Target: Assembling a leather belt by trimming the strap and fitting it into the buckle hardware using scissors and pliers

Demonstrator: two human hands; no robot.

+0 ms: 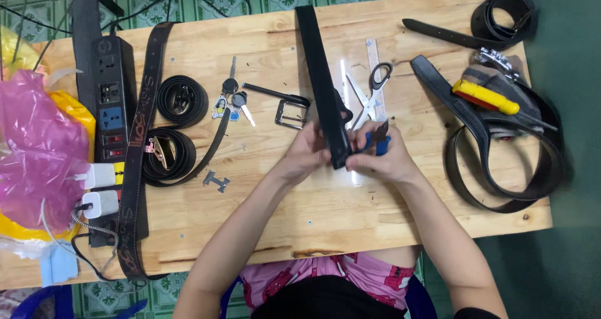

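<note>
Two bare forearms without sleeves entering from the bottom of the frame, left hand (305,151) and right hand (383,158) without rings, gloves or watch, pink patterned clothing with small red motifs at bottom centre, a dark garment edge below it

One head camera looks steeply down, close over the table (400,212).

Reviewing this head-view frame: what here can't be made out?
- Blue tool: mostly covered by the right hand; kind unclear.
- Black belt: near end hidden between the left hand and right hand; far end cut off by the top edge.
- Keys: too small for detail.
- Pink bag: contents hidden; cut off by the left edge.
</note>
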